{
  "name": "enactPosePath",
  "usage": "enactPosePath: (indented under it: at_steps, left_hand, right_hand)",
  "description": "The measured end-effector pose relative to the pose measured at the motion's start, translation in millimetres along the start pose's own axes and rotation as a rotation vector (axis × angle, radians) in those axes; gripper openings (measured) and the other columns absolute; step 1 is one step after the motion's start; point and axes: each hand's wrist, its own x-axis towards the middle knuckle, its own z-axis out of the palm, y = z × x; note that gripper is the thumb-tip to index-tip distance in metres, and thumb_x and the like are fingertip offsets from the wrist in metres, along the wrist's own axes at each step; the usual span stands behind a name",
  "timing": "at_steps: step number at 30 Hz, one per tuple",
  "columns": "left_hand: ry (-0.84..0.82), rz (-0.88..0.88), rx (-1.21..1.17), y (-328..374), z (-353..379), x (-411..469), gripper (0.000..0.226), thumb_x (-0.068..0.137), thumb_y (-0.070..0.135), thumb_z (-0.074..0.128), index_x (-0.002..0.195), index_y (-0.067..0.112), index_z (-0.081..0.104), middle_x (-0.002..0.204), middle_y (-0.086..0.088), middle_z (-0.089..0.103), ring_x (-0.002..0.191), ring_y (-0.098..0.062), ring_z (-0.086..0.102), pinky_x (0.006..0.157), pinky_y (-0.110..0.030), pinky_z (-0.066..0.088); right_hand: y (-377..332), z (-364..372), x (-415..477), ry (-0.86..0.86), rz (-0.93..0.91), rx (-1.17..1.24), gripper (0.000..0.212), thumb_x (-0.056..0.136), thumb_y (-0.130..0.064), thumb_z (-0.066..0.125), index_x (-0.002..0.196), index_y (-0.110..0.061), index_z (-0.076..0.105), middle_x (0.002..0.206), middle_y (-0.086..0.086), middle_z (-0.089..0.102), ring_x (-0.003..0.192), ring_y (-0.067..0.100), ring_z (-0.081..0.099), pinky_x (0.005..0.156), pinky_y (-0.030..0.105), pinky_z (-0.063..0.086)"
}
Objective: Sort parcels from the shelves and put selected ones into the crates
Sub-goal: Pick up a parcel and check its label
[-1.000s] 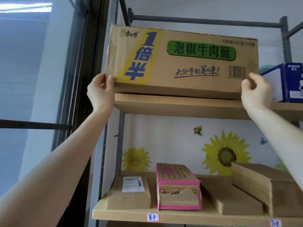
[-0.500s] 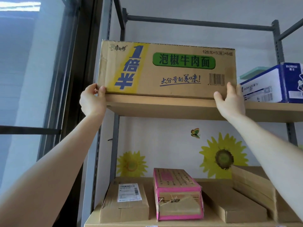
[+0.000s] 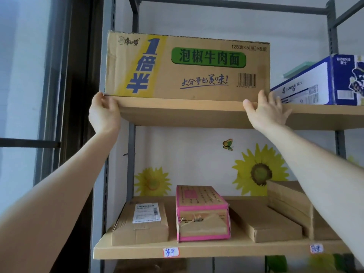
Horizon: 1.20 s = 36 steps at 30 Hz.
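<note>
A large tan noodle carton with blue and green print rests flat on the top shelf board. My left hand is at its lower left corner, thumb along the board's front edge and fingers curled round the carton's side. At the lower right corner is my right hand, fingers spread, its fingertips touching the carton's side and its palm against the board. No crate is in view.
A blue and white box stands right of the carton, close to my right hand. The lower shelf holds a labelled brown parcel, a pink-edged parcel and flat brown cartons. A dark window frame borders the left.
The carton, held out over the shelf edge a second ago, now sits back on the board. Both hands slid down to its bottom corners, and my right hand's fingers spread.
</note>
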Motion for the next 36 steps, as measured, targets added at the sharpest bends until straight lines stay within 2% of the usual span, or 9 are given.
enactPosePath:
  at_steps: [6, 14, 17, 20, 22, 26, 29, 33, 36]
  left_hand:
    - [-0.080, -0.067, -0.021, -19, -14, -74, 0.045, 0.095, 0.025, 0.045, 0.138, 0.016, 0.040, 0.141, -0.001, 0.047, 0.131, -0.015, 0.041, 0.111, -0.033, 0.032]
    - [-0.371, -0.311, 0.436, -82, -55, -166, 0.052, 0.091, 0.033, 0.053, 0.133, 0.005, 0.044, 0.137, -0.016, 0.046, 0.124, -0.030, 0.047, 0.103, -0.041, 0.040]
    - [-0.474, -0.391, 0.711, -102, -65, -172, 0.053, 0.090, 0.039, 0.052, 0.121, -0.005, 0.051, 0.127, -0.024, 0.048, 0.108, -0.038, 0.054, 0.091, -0.041, 0.047]
    - [-0.595, -0.423, 0.815, -114, -69, -173, 0.046, 0.089, 0.036, 0.055, 0.105, -0.008, 0.058, 0.110, -0.026, 0.059, 0.095, -0.036, 0.059, 0.071, -0.035, 0.048]
    - [-0.609, -0.430, 0.791, -119, -70, -173, 0.040, 0.088, 0.030, 0.058, 0.103, -0.007, 0.061, 0.101, -0.023, 0.064, 0.089, -0.033, 0.061, 0.057, -0.028, 0.040]
    - [-0.596, -0.511, 0.696, -125, -73, -168, 0.036, 0.086, 0.028, 0.062, 0.110, 0.002, 0.058, 0.116, -0.017, 0.062, 0.083, -0.022, 0.059, 0.064, -0.024, 0.040]
    - [-0.527, -0.480, 0.581, -126, -83, -174, 0.058, 0.084, 0.029, 0.065, 0.133, 0.005, 0.045, 0.129, -0.009, 0.055, 0.118, -0.026, 0.052, 0.089, -0.029, 0.040]
    - [-0.332, -0.320, 0.228, -120, -109, -206, 0.050, 0.082, 0.007, 0.066, 0.129, 0.009, 0.050, 0.117, 0.005, 0.054, 0.115, -0.016, 0.053, 0.095, -0.025, 0.042]
    - [-0.247, -0.239, 0.089, -117, -122, -231, 0.054, 0.083, 0.001, 0.063, 0.133, 0.013, 0.047, 0.121, 0.012, 0.052, 0.114, -0.004, 0.051, 0.090, -0.008, 0.043]
  right_hand:
    - [11, 16, -55, 0.116, -0.043, 0.489, 0.046, 0.096, -0.027, 0.039, 0.139, -0.009, 0.038, 0.153, 0.007, 0.027, 0.141, 0.020, 0.022, 0.114, 0.036, 0.017]
    - [-23, 66, -220, -0.327, -0.035, 0.921, 0.026, 0.093, -0.019, 0.051, 0.115, -0.009, 0.060, 0.111, -0.001, 0.062, 0.102, 0.005, 0.055, 0.075, -0.006, 0.035]
    - [-42, 82, -259, -0.562, -0.150, 0.802, 0.022, 0.093, -0.019, 0.047, 0.100, -0.010, 0.066, 0.087, -0.005, 0.062, 0.081, 0.003, 0.055, 0.064, -0.002, 0.037]
    - [-61, 97, -274, -0.753, -0.171, 0.647, 0.024, 0.095, -0.017, 0.036, 0.081, -0.010, 0.054, 0.066, 0.001, 0.053, 0.063, 0.015, 0.050, 0.057, 0.021, 0.039]
    - [-72, 106, -277, -0.807, -0.169, 0.550, 0.021, 0.097, -0.018, 0.032, 0.086, -0.010, 0.047, 0.077, 0.005, 0.053, 0.077, 0.023, 0.052, 0.066, 0.027, 0.037]
    - [-82, 120, -279, -0.872, -0.120, 0.503, 0.038, 0.099, -0.021, 0.031, 0.131, -0.005, 0.042, 0.127, 0.015, 0.054, 0.114, 0.029, 0.053, 0.090, 0.032, 0.041]
    - [-77, 125, -285, -0.793, -0.045, 0.649, 0.039, 0.097, -0.018, 0.038, 0.134, -0.009, 0.043, 0.135, 0.009, 0.051, 0.122, 0.025, 0.049, 0.100, 0.032, 0.039]
    - [-62, 125, -306, -0.546, 0.024, 0.957, 0.033, 0.087, -0.004, 0.057, 0.119, -0.006, 0.058, 0.112, 0.007, 0.065, 0.100, 0.025, 0.062, 0.089, 0.042, 0.050]
    - [-54, 125, -326, -0.436, 0.047, 1.075, 0.036, 0.083, 0.000, 0.061, 0.118, -0.007, 0.059, 0.111, 0.001, 0.063, 0.099, 0.013, 0.060, 0.087, 0.016, 0.048]
